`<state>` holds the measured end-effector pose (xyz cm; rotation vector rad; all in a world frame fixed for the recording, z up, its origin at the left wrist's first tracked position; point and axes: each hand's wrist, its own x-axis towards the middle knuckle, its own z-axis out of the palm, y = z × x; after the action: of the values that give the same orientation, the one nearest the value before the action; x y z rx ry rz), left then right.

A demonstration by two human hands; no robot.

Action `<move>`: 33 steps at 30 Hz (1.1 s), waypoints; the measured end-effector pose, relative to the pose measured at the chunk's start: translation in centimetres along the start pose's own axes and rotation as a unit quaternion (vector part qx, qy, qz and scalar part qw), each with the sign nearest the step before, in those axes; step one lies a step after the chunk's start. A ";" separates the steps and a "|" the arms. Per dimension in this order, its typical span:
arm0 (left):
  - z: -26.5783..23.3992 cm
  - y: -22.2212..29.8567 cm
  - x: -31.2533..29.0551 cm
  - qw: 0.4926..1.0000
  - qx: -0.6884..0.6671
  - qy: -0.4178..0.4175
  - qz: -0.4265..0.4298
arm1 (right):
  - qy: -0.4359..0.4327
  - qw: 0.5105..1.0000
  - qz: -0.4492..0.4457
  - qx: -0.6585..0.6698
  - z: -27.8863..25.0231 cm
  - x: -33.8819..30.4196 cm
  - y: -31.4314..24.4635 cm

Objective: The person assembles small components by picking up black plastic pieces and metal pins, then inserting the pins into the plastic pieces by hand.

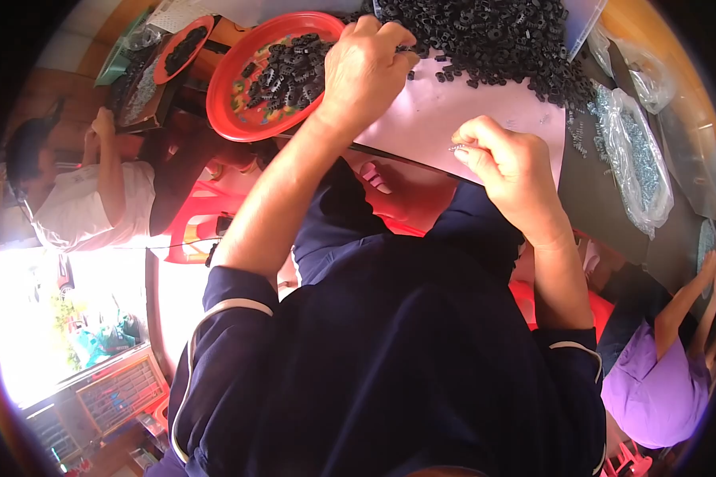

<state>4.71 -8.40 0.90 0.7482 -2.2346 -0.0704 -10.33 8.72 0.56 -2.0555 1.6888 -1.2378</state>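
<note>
Left hand (366, 67) closes over black plastic parts (493, 36) heaped just beyond; right hand (505, 163) pinches a small metal screw (458, 148).

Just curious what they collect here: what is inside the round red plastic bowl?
The round red plastic bowl holds a heap of small black plastic ring parts over a colourful patterned bottom. The left hand covers its right rim, so whatever lies beneath cannot be seen.

Two bare hands at work: left hand (367, 67), right hand (511, 171). Two red plates, one large red plate (229, 99), one small red plate (165, 65). Two clear bags of metal screws (640, 163). Black plastic parts (493, 36): too many to count. Two other people nearby.
</note>
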 end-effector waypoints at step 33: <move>1.1 1.3 -3.5 0.986 -0.044 -0.074 0.146 | 0.148 0.984 0.065 0.069 0.0 0.2 4.1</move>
<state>5.21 -5.66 -1.77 0.3730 -2.4415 -0.0827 -13.23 7.28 -1.89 -1.7196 1.7684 -1.6305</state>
